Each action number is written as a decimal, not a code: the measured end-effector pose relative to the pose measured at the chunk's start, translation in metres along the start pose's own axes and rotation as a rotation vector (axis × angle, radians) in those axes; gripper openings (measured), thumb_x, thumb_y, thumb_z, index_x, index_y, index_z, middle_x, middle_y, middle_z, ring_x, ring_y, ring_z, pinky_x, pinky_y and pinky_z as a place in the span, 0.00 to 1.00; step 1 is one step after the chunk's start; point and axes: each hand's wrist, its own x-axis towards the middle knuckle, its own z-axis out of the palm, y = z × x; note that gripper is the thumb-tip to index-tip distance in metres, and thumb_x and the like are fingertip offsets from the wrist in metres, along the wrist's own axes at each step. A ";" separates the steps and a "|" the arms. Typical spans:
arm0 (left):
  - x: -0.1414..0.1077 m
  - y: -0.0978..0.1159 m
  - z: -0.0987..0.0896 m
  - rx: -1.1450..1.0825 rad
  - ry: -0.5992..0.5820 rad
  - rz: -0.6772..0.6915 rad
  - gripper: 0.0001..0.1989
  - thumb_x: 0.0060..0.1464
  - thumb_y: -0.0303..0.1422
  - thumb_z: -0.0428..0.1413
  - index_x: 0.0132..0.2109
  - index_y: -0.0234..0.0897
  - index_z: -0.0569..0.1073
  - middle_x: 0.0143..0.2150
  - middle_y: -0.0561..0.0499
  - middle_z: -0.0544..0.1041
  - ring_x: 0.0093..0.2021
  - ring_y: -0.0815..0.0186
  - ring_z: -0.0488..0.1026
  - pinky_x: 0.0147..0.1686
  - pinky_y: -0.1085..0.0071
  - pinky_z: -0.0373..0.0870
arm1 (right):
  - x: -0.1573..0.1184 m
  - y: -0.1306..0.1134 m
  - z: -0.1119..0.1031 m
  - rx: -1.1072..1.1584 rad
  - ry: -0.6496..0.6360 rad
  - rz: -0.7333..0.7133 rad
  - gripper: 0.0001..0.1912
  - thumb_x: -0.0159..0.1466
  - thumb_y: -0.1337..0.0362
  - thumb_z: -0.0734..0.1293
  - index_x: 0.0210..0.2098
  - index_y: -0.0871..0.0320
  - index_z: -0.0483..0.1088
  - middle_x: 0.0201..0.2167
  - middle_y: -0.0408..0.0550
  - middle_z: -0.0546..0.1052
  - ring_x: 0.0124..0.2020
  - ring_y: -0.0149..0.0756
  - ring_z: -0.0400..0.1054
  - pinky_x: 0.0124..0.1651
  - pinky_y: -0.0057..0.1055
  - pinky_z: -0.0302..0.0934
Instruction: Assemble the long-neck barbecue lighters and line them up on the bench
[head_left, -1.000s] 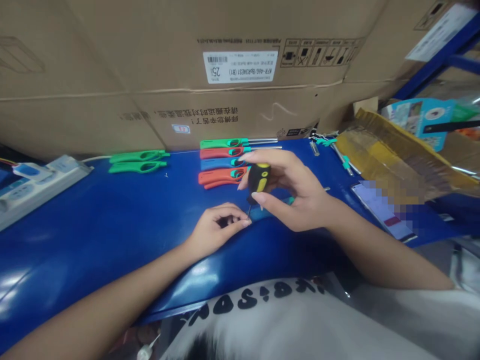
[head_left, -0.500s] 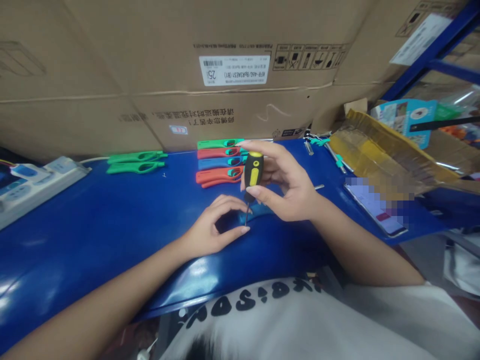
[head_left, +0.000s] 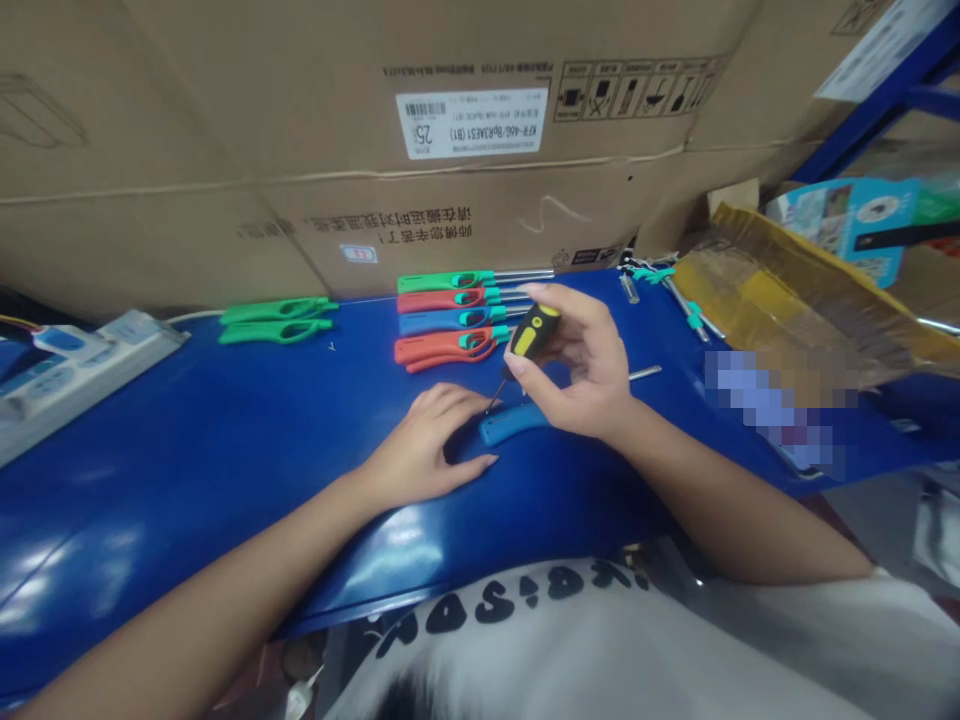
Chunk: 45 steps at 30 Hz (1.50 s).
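A small screwdriver (head_left: 531, 332) with a black and yellow handle is grasped in the right hand (head_left: 577, 365), pinched between thumb and fingers and tilted, with its thin metal shaft pointing down and to the left. The shaft tip ends just beside the knuckles of the left hand (head_left: 427, 440); whether it touches that hand cannot be determined. The left hand lies palm down on the bench, fingers loosely spread and not clenched, with its fingertips near the end of a blue lighter (head_left: 510, 425). That lighter lies on the bench between the two hands, partly beneath the right hand. Beyond the hands, a row of four lighters (head_left: 446, 318) in green, red, blue and orange lies side by side, and two green lighters (head_left: 276, 321) lie further left. A loose metal rod (head_left: 645, 372) lies to the right of the right hand. The blue bench (head_left: 225, 520) also carries a white power strip (head_left: 90, 370) at its left end. Cardboard boxes (head_left: 225, 120) stand along the far edge, and a pixelated patch (head_left: 765, 410) obscures an item on the right.
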 end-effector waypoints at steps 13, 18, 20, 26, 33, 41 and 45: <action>0.001 -0.004 0.004 -0.126 0.227 0.007 0.08 0.60 0.33 0.63 0.46 0.38 0.78 0.45 0.48 0.81 0.49 0.62 0.76 0.53 0.62 0.71 | -0.004 -0.003 0.001 0.055 -0.010 0.044 0.28 0.67 0.66 0.68 0.64 0.52 0.58 0.61 0.54 0.70 0.38 0.32 0.75 0.29 0.27 0.75; 0.002 -0.003 0.004 -0.160 0.262 0.029 0.04 0.61 0.30 0.62 0.44 0.38 0.79 0.45 0.47 0.80 0.47 0.63 0.77 0.51 0.64 0.73 | -0.003 -0.005 0.001 0.017 -0.033 0.011 0.27 0.68 0.65 0.66 0.64 0.51 0.57 0.60 0.53 0.70 0.37 0.31 0.75 0.29 0.26 0.75; 0.002 -0.002 0.004 -0.166 0.266 0.023 0.05 0.61 0.30 0.62 0.44 0.38 0.80 0.46 0.47 0.80 0.47 0.63 0.77 0.52 0.64 0.73 | -0.003 -0.005 0.001 0.002 -0.030 -0.003 0.27 0.68 0.65 0.66 0.64 0.51 0.57 0.59 0.52 0.70 0.38 0.31 0.75 0.29 0.26 0.75; 0.002 -0.002 0.003 -0.139 0.202 0.043 0.15 0.58 0.35 0.65 0.51 0.38 0.77 0.49 0.46 0.80 0.52 0.60 0.75 0.55 0.60 0.71 | -0.003 -0.003 0.000 -0.014 -0.053 -0.011 0.27 0.67 0.64 0.67 0.64 0.50 0.59 0.58 0.52 0.71 0.38 0.33 0.75 0.32 0.29 0.76; 0.000 -0.003 0.004 -0.062 0.100 0.027 0.20 0.58 0.38 0.64 0.56 0.40 0.73 0.53 0.46 0.80 0.54 0.57 0.74 0.57 0.56 0.67 | -0.004 -0.004 0.000 -0.004 -0.132 -0.048 0.29 0.66 0.67 0.67 0.64 0.49 0.59 0.56 0.50 0.74 0.36 0.33 0.76 0.30 0.31 0.76; 0.000 -0.004 0.006 -0.045 0.077 0.027 0.20 0.59 0.38 0.63 0.57 0.41 0.73 0.54 0.46 0.79 0.56 0.55 0.73 0.58 0.53 0.66 | -0.001 -0.005 -0.001 -0.019 -0.165 -0.070 0.29 0.65 0.68 0.67 0.64 0.52 0.59 0.55 0.51 0.76 0.32 0.31 0.75 0.29 0.29 0.76; -0.001 -0.005 0.006 -0.040 0.076 0.031 0.19 0.60 0.37 0.62 0.57 0.41 0.74 0.53 0.45 0.80 0.55 0.55 0.73 0.58 0.54 0.66 | -0.003 -0.004 0.001 -0.029 -0.158 -0.108 0.30 0.65 0.69 0.67 0.65 0.50 0.58 0.56 0.49 0.75 0.33 0.31 0.75 0.30 0.29 0.76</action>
